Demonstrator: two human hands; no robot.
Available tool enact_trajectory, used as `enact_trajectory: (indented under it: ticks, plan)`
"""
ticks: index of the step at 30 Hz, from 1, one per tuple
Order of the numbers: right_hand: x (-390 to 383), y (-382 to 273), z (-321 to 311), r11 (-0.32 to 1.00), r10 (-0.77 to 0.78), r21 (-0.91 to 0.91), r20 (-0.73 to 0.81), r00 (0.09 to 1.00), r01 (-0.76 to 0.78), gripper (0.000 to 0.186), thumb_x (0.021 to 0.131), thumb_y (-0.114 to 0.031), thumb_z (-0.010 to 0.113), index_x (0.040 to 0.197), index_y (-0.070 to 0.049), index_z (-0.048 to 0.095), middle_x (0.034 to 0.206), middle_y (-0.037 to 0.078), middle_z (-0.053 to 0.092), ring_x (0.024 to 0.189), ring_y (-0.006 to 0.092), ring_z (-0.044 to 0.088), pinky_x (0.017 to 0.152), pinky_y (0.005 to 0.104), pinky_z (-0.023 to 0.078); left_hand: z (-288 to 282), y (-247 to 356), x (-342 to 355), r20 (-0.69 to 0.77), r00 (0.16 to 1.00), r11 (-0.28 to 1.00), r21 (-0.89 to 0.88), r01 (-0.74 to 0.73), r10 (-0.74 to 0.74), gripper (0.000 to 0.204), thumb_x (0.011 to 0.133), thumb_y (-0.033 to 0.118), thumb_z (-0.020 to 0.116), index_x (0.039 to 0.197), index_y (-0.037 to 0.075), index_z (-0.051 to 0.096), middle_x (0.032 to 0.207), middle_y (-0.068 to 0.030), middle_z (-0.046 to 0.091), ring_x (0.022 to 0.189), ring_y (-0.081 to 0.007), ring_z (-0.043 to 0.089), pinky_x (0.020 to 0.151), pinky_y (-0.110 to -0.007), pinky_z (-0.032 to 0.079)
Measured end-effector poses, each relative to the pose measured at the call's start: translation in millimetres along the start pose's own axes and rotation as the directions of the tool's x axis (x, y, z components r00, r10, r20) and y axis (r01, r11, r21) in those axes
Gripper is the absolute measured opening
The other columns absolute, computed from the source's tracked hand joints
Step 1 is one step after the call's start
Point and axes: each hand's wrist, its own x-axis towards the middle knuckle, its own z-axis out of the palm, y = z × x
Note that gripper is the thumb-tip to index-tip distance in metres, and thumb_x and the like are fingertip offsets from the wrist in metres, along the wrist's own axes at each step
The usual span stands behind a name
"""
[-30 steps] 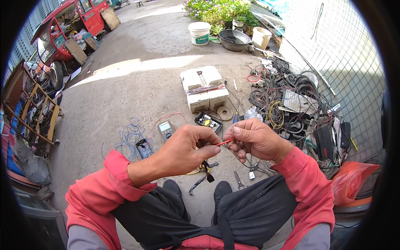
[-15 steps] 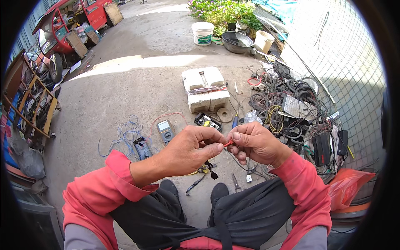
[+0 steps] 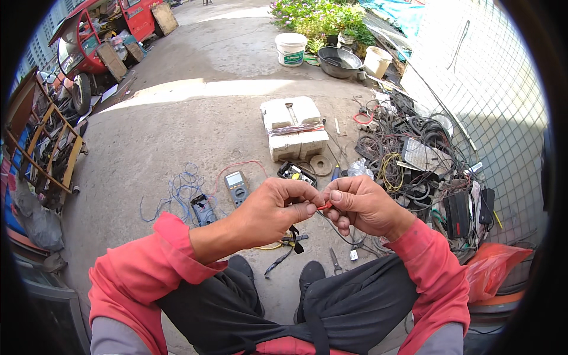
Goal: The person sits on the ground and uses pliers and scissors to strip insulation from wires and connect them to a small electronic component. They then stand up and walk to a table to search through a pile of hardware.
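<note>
Fingertips of both hands meet over the ground in front of my knees. Pinched between them is a thin red piece [image 3: 324, 206], like wire or sleeving; its exact kind is too small to tell. My left hand [image 3: 272, 210] closes thumb and forefinger on its left end, my right hand [image 3: 371, 208] on its right. Below the left hand a black strip [image 3: 297, 241] shows; I cannot tell whether it hangs or lies. Beyond the left hand is a grey multimeter [image 3: 237, 188] and a small opened casing [image 3: 203, 210]. An open black box with parts [image 3: 296, 173] lies just past the fingertips.
White foam blocks [image 3: 294, 127] stand ahead, beside a ring-shaped disc [image 3: 320, 165] and a blue-handled tool [image 3: 335, 173]. Heaped cables [image 3: 414, 154] fill the right side along the mesh fence [image 3: 503, 106]. Scissors [image 3: 335, 260] lie near my right foot. A red vehicle [image 3: 139, 21] is far left.
Both hands stay close together, with slight finger shifts around the red piece. The black strip below the left hand sits a little further left. The whole view has shifted slightly.
</note>
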Motion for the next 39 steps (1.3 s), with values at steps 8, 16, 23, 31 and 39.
enact_trajectory:
  ticks: [8,16,23,31,39]
  plan:
    - [1,0,1,1.0,0.0,0.013,-0.012,1.0,0.0,0.023,0.1,-0.024,0.063,0.106,-0.002,0.064,0.081,0.004,0.066,0.062,0.0089,0.061,0.055,0.0255,0.055,-2,-4,2,0.007,1.0,0.998,-0.064,0.002,-0.002,0.012,0.096,0.006,0.066,0.105,0.0,0.071,0.095,-0.0004,0.069,0.086,-0.0058,0.059,0.075,-0.023,0.048]
    - [2,0,0,1.0,0.013,0.022,-0.035,0.999,-0.013,0.023,0.1,-0.023,0.062,0.107,-0.002,0.064,0.082,0.004,0.066,0.062,0.0095,0.061,0.056,0.0267,0.056,-4,-10,6,0.007,1.0,0.994,-0.113,0.003,-0.002,0.01,0.095,0.004,0.065,0.103,0.001,0.071,0.092,0.001,0.067,0.082,-0.0057,0.057,0.073,-0.023,0.047]
    - [0,-1,-1,0.999,-0.01,0.033,-0.071,0.997,0.013,0.022,0.101,-0.021,0.06,0.11,-0.001,0.064,0.086,0.006,0.067,0.062,0.0105,0.062,0.057,0.0272,0.056,-3,-8,7,-0.021,1.0,0.996,-0.085,-0.01,0.008,0.009,0.095,0.001,0.063,0.101,0.0,0.069,0.086,0.0024,0.063,0.078,-0.0048,0.053,0.069,-0.023,0.044]
    - [-3,-4,-3,1.0,-0.026,0.004,-0.075,0.997,0.026,0.022,0.101,-0.02,0.06,0.11,0.0,0.063,0.089,0.008,0.068,0.063,0.0112,0.063,0.057,0.028,0.056,-1,-14,9,-0.012,1.0,0.999,-0.047,-0.004,0.004,0.009,0.094,0.001,0.059,0.1,0.0,0.066,0.085,0.0014,0.06,0.078,-0.0064,0.051,0.07,-0.025,0.044]
    - [-1,-4,-3,0.999,-0.05,-0.019,-0.086,0.995,0.049,0.022,0.1,-0.02,0.061,0.11,0.0,0.063,0.089,0.008,0.069,0.064,0.0111,0.063,0.058,0.028,0.057,1,-8,7,-0.001,1.0,0.998,-0.058,0.0,0.0,0.015,0.094,0.009,0.063,0.104,-0.002,0.066,0.089,0.0005,0.062,0.082,-0.0068,0.052,0.073,-0.025,0.044]
